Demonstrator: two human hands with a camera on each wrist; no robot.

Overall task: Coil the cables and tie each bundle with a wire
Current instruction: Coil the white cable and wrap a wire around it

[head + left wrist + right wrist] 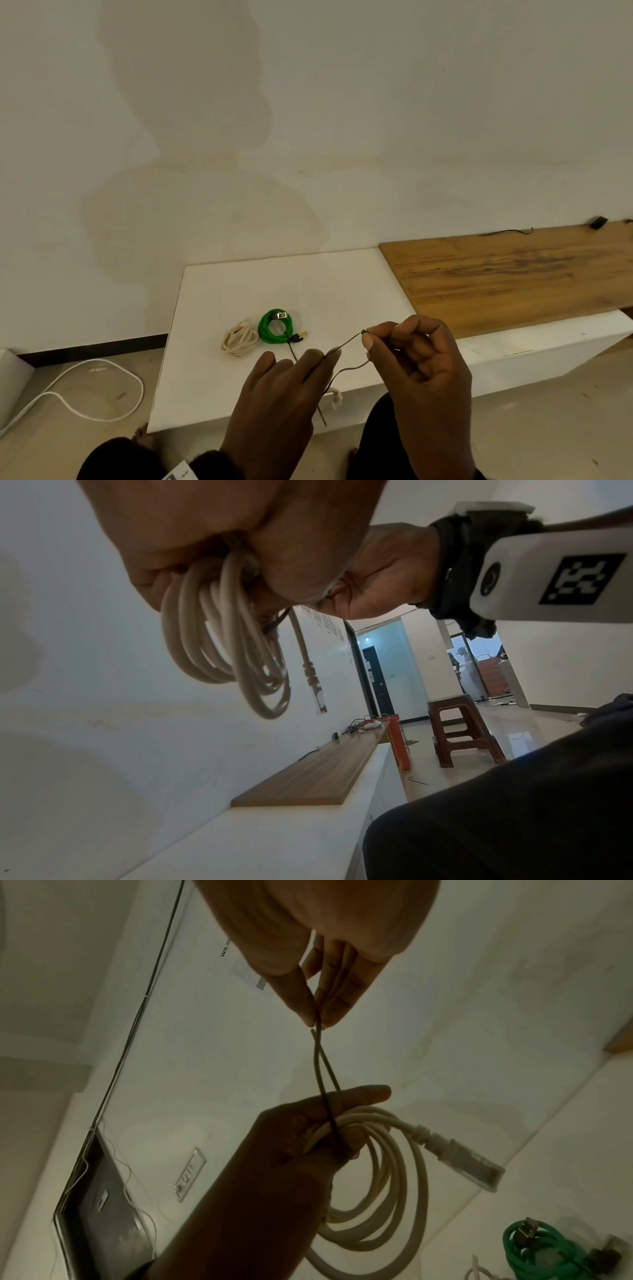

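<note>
Nearest, over the table's front edge, the left hand has its fingers closed round a coiled off-white cable with a moulded plug, keeping the loops together so a tie can pass round them. A thin dark tie wire runs round that bundle, and the right hand pinches its two ends between thumb and fingertips, lifted clear, seemingly ready to twist. Farther on, mid-table, a coiled cream cable lies just beside a coiled green cable. A brown wooden board covers the far right corner.
</note>
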